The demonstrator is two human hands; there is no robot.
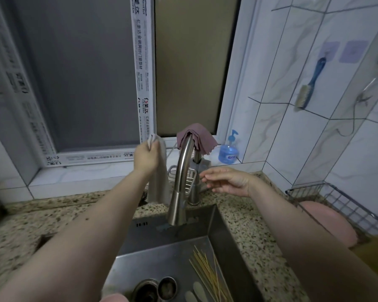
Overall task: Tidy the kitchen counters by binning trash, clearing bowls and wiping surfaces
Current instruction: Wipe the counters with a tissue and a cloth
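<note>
Where the speckled granite counter (244,223) wraps round the steel sink (162,253), a pale tiled sill runs under a window (79,73) whose white frame carries printed film; marbled white tiles (303,149) climb the wall on the right, with a blue-handled brush (308,88) hanging from a hook. A curved steel tap (182,177) rises behind the basin, a mauve cloth (196,138) draped over its arch; just behind it stands a blue soap bottle (228,151) with a pump.

In the sink lie a bundle of thin bamboo skewers (207,277), two round drain fittings (155,288) and what look like pale spoon ends, too blurred to be sure of. On the right counter a wire basket (340,203) holds something pink and rounded (330,223).

The left hand (145,158) is raised left of the tap, fingers curled tight round the top of a grey-white rag (160,179); the rag hangs down from that grip towards the counter behind the sink. The right hand (229,182) hovers beside the tap's base, fingers loosely extended and slightly spread, holding nothing.
</note>
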